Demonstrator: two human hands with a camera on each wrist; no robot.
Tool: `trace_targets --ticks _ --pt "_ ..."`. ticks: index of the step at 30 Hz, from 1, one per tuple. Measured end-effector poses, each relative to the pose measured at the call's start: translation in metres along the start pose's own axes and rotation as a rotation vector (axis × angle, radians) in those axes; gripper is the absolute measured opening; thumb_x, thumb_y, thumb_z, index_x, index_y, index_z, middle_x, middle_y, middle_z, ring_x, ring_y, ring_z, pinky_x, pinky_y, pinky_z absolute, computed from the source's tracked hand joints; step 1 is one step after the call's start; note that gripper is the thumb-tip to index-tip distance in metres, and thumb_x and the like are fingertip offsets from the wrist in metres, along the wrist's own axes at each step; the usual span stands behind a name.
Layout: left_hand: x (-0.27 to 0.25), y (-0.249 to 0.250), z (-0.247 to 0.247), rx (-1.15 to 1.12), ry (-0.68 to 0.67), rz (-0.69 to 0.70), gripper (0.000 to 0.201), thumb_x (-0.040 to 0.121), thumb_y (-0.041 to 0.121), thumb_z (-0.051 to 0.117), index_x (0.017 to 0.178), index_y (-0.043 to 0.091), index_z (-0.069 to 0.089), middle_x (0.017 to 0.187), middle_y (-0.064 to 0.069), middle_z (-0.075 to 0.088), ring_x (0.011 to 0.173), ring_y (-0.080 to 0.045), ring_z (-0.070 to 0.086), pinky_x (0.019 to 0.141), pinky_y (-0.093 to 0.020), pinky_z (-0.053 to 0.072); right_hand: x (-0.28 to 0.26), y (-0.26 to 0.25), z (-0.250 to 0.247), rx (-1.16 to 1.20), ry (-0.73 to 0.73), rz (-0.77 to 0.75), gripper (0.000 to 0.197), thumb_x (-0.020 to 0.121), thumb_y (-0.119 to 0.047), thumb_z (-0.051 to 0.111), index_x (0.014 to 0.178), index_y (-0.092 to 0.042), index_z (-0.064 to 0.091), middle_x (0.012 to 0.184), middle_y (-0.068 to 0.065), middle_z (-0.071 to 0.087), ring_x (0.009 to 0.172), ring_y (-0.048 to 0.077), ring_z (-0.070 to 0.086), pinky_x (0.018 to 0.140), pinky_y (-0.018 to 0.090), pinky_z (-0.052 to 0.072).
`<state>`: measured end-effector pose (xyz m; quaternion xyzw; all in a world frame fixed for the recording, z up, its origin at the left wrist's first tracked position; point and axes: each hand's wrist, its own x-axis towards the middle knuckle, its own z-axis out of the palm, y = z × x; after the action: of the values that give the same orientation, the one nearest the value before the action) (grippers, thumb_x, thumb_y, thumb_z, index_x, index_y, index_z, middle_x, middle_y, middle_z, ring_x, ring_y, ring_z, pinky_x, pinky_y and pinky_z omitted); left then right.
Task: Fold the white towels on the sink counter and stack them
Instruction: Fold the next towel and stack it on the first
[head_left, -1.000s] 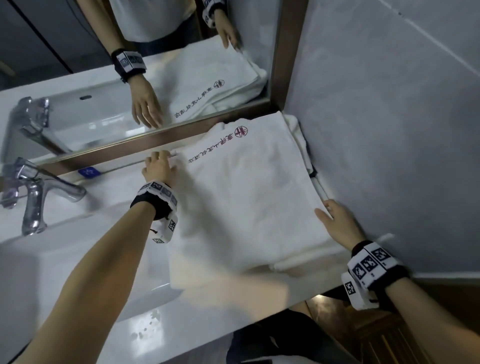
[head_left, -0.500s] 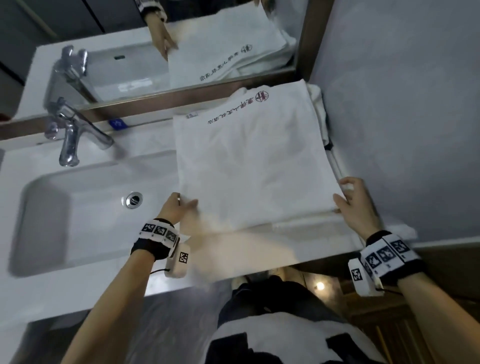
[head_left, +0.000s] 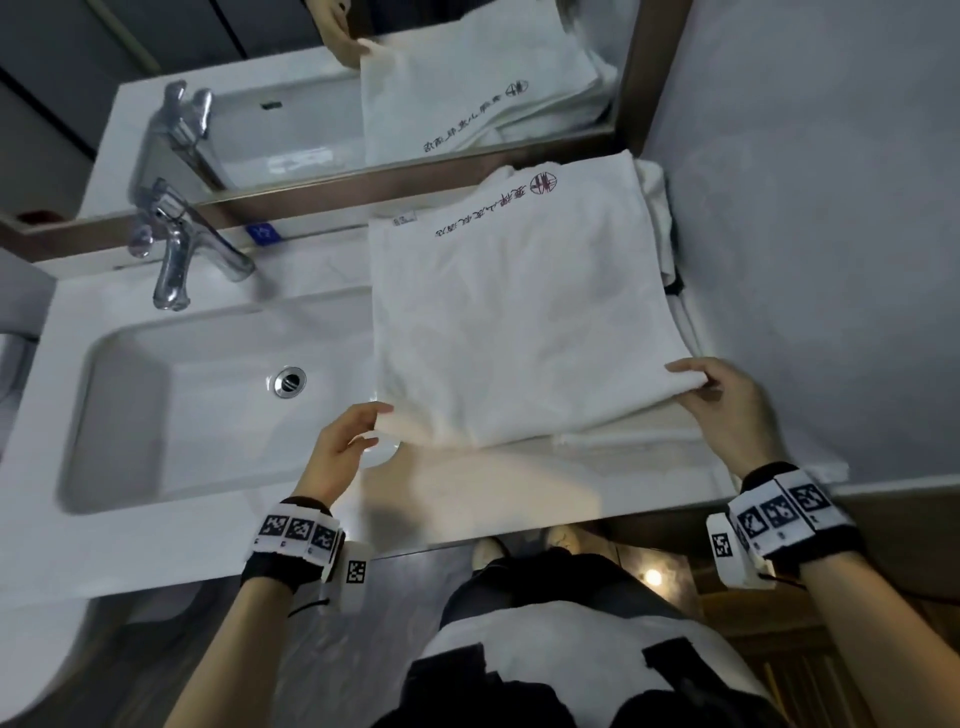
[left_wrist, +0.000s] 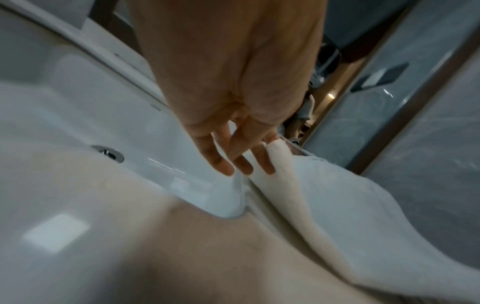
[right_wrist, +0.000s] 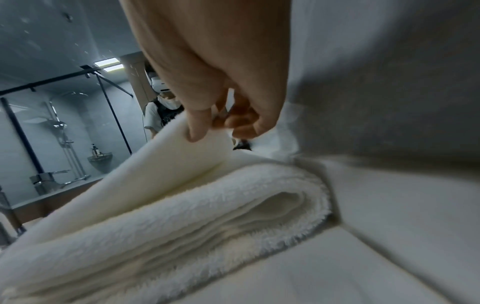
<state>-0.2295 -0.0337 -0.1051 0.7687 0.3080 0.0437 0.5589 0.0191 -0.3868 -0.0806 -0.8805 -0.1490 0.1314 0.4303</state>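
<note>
A white towel (head_left: 519, 322) with a dark printed logo lies flat on the counter right of the sink, on top of a folded white towel stack (right_wrist: 207, 216). My left hand (head_left: 376, 423) pinches the top towel's near-left corner, thumb above and fingers beneath. In the left wrist view the fingers (left_wrist: 241, 162) lie fairly straight along the towel edge (left_wrist: 337, 205), and the thumb is hidden. My right hand (head_left: 691, 379) pinches the near-right corner. In the right wrist view this hand (right_wrist: 215, 131) holds the top layer (right_wrist: 155, 174) lifted off the stack.
The sink basin (head_left: 208, 405) with its drain (head_left: 289, 381) and chrome faucet (head_left: 176, 249) lies to the left. A mirror (head_left: 415, 104) runs behind the counter and a grey wall (head_left: 831, 260) stands tight against the towels on the right. The counter's front edge (head_left: 467, 525) is near my body.
My left hand has come from the towel's far-left edge down to its near-left corner. The right hand has closed on the near-right corner and raised it. The head view has pulled back.
</note>
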Motion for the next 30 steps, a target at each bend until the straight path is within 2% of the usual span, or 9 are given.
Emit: trace_targets --ticks 2,5,7,9,13,18,25,27,30 --pt "0.002 0.002 -0.002 0.121 -0.003 0.048 0.052 0.078 -0.024 0.044 0.105 0.017 0.061 0.105 0.008 0.061 0.090 0.006 0.057 0.085 -0.016 0.047 0.009 -0.007 0.000 -0.052 0.084 -0.046 0.019 0.082 -0.006 0.068 0.098 -0.016 0.071 0.101 0.002 0.047 0.081 0.014 0.054 0.080 0.010 0.045" --pt "0.015 0.006 -0.002 0.120 0.185 0.068 0.026 0.081 -0.009 0.062 0.093 0.014 0.063 0.099 -0.002 0.062 0.086 -0.014 0.058 0.082 -0.021 0.045 0.025 -0.024 0.003 -0.078 0.155 -0.166 0.018 0.084 -0.002 0.065 0.101 -0.002 0.068 0.115 0.017 0.048 0.110 0.030 0.050 0.100 0.028 0.041" --pt "0.030 0.007 -0.003 0.072 0.308 0.047 0.016 0.086 -0.002 0.060 0.096 0.011 0.061 0.104 -0.008 0.055 0.091 -0.019 0.055 0.085 -0.027 0.044 0.037 -0.034 0.006 0.005 0.146 -0.223 0.018 0.089 -0.003 0.060 0.106 0.000 0.063 0.116 0.014 0.056 0.109 0.021 0.051 0.094 0.008 0.035" --pt "0.046 0.010 -0.006 0.023 0.380 0.043 0.013 0.093 0.006 0.053 0.105 0.006 0.057 0.105 -0.006 0.054 0.096 -0.013 0.051 0.086 -0.019 0.043 0.053 -0.044 0.009 0.141 0.138 -0.187 0.018 0.094 -0.010 0.054 0.109 -0.003 0.059 0.105 0.006 0.060 0.097 0.012 0.052 0.077 -0.001 0.036" --pt "0.088 0.027 -0.012 -0.040 0.485 0.067 0.005 0.098 0.016 0.045 0.098 0.012 0.047 0.084 0.011 0.052 0.076 0.001 0.049 0.066 0.002 0.038 0.092 -0.068 0.012 0.195 0.210 -0.182 0.007 0.095 -0.014 0.052 0.090 -0.019 0.055 0.074 -0.011 0.050 0.070 0.000 0.041 0.057 -0.001 0.034" --pt "0.158 0.054 -0.025 -0.131 0.518 0.094 0.012 0.097 0.014 0.044 0.085 0.013 0.044 0.072 0.005 0.045 0.066 -0.006 0.041 0.062 -0.021 0.036 0.151 -0.105 0.015 0.120 0.322 -0.243 0.020 0.094 -0.017 0.053 0.081 -0.003 0.049 0.065 0.000 0.041 0.061 0.003 0.030 0.051 0.010 0.028" --pt "0.246 0.075 -0.046 0.026 0.494 0.022 0.026 0.095 0.021 0.048 0.070 0.020 0.039 0.065 0.005 0.041 0.062 -0.010 0.038 0.055 -0.016 0.035 0.238 -0.134 0.029 0.100 0.294 -0.134 0.038 0.094 -0.025 0.051 0.063 -0.031 0.030 0.073 -0.002 0.038 0.076 0.011 0.035 0.067 0.024 0.028" --pt "0.266 0.075 -0.048 0.034 0.457 -0.013 0.027 0.093 0.021 0.049 0.069 0.018 0.039 0.065 0.004 0.042 0.065 -0.018 0.040 0.058 -0.028 0.035 0.257 -0.133 0.033 0.051 0.284 -0.100 0.028 0.094 -0.026 0.051 0.067 -0.024 0.041 0.082 0.005 0.044 0.080 0.015 0.040 0.070 0.028 0.033" --pt "0.289 0.069 -0.047 0.091 0.392 -0.082 0.020 0.091 0.022 0.051 0.078 0.009 0.045 0.070 -0.001 0.047 0.073 -0.020 0.044 0.065 -0.030 0.036 0.277 -0.125 0.039 -0.057 0.236 -0.008 0.027 0.095 -0.025 0.051 0.097 0.001 0.057 0.100 0.022 0.058 0.095 0.030 0.054 0.086 0.039 0.041"
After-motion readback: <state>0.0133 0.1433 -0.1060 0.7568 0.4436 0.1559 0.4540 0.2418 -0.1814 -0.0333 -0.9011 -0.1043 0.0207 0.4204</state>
